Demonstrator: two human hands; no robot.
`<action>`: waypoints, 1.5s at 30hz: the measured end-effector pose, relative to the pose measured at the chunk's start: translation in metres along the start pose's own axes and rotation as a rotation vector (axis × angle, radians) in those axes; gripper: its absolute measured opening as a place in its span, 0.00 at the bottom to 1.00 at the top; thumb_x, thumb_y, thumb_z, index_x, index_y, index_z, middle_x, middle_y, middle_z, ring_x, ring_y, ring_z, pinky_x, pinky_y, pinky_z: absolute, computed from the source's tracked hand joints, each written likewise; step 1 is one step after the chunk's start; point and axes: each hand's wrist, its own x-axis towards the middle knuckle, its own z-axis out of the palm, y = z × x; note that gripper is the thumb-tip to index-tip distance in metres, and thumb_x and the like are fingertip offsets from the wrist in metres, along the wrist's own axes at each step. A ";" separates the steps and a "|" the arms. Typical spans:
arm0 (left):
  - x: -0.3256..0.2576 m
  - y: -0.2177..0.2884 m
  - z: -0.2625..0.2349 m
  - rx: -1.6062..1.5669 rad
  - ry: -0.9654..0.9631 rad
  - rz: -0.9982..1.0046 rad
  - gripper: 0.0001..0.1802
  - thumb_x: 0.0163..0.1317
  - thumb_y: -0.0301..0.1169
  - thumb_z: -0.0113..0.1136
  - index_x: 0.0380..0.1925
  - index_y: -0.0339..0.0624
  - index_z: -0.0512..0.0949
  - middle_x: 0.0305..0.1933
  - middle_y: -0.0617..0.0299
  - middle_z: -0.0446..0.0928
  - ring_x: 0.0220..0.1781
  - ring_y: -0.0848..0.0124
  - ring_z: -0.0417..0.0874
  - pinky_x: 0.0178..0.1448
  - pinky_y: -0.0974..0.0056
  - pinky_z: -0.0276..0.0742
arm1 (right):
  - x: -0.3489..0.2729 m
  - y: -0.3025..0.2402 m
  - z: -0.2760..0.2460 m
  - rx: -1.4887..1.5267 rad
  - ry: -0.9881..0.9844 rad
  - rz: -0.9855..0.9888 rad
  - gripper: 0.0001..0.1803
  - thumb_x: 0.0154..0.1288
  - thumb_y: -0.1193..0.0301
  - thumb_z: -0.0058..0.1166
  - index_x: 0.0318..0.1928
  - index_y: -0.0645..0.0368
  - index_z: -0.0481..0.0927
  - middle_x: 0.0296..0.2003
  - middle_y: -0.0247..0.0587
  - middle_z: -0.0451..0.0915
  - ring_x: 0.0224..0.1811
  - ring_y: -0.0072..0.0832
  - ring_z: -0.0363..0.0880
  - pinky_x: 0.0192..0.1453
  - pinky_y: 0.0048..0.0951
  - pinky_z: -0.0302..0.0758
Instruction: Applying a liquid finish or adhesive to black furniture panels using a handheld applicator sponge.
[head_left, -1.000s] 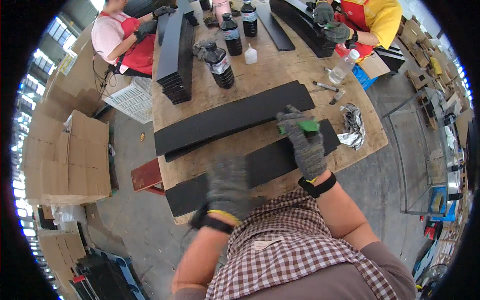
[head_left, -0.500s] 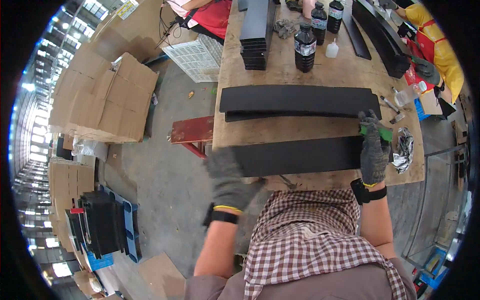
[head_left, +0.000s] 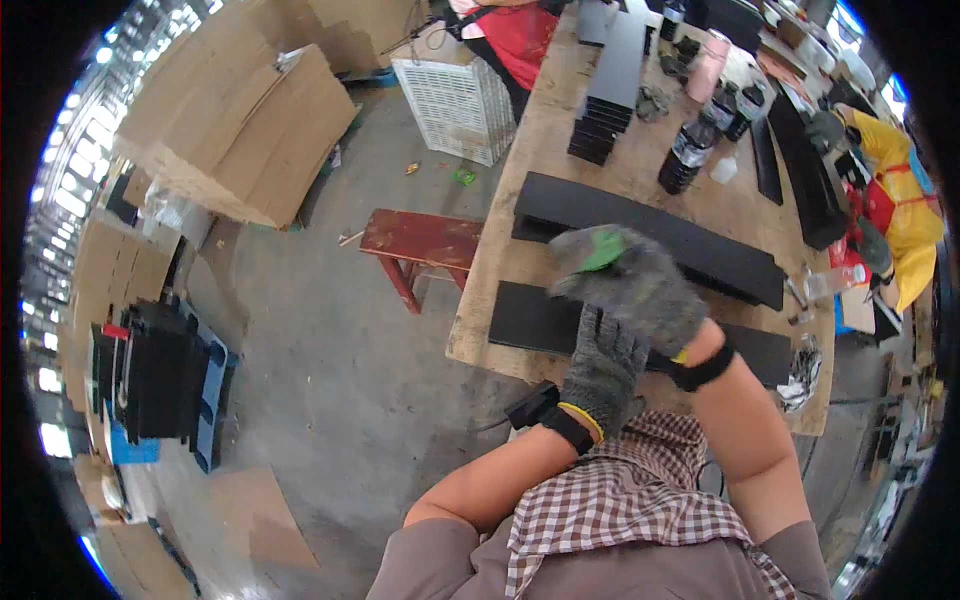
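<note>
A long black flat panel [head_left: 535, 317] lies along the near edge of the wooden table [head_left: 478, 330]. My left hand [head_left: 603, 368], in a grey knit glove, rests on its middle with fingers stretched out. Just above it my right hand [head_left: 645, 290], gloved too, is closed around a small green pad [head_left: 604, 250]. My right hand crosses over the left and hides part of the panel; whether the pad touches the panel, I cannot tell. Beyond them lies a stack of similar black panels [head_left: 640, 225], slightly offset from one another.
Dark bottles [head_left: 688, 155], a small white bottle [head_left: 724, 170] and stacked panels [head_left: 610, 85] stand farther back. Crumpled foil [head_left: 802, 375] lies at the right. A red stool [head_left: 420, 238] is left of the table. A co-worker in yellow [head_left: 900, 170] works at far right.
My right hand has swept left with the green pad, from the panel's right end to above its middle. My left hand has moved right onto the panel. The view has turned.
</note>
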 end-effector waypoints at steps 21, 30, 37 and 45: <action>-0.009 0.007 0.029 -0.424 -0.075 -0.108 0.34 0.75 0.44 0.45 0.77 0.40 0.62 0.83 0.48 0.60 0.84 0.50 0.57 0.87 0.47 0.48 | 0.070 0.041 0.085 -1.040 -0.680 -0.438 0.10 0.58 0.62 0.65 0.37 0.53 0.87 0.37 0.50 0.87 0.42 0.48 0.86 0.48 0.47 0.81; -0.004 0.004 0.009 -0.530 -0.180 -0.099 0.32 0.76 0.35 0.44 0.77 0.34 0.61 0.83 0.45 0.58 0.84 0.47 0.56 0.88 0.45 0.47 | 0.069 0.049 0.078 -0.904 -0.629 -0.444 0.08 0.58 0.63 0.66 0.36 0.50 0.86 0.35 0.45 0.86 0.41 0.46 0.85 0.52 0.45 0.80; 0.005 0.008 0.007 0.174 0.126 -0.130 0.34 0.80 0.41 0.37 0.82 0.43 0.52 0.88 0.53 0.47 0.88 0.49 0.44 0.89 0.38 0.34 | 0.099 0.060 0.039 -0.905 -0.189 0.017 0.17 0.63 0.60 0.68 0.48 0.54 0.87 0.44 0.48 0.88 0.50 0.49 0.86 0.56 0.46 0.81; -0.001 0.001 -0.014 0.063 -0.045 -0.023 0.32 0.80 0.40 0.37 0.81 0.45 0.55 0.87 0.52 0.50 0.88 0.49 0.46 0.89 0.37 0.34 | 0.095 0.043 0.036 -0.948 -0.351 0.214 0.27 0.60 0.49 0.67 0.52 0.55 0.86 0.50 0.56 0.86 0.54 0.55 0.84 0.60 0.48 0.80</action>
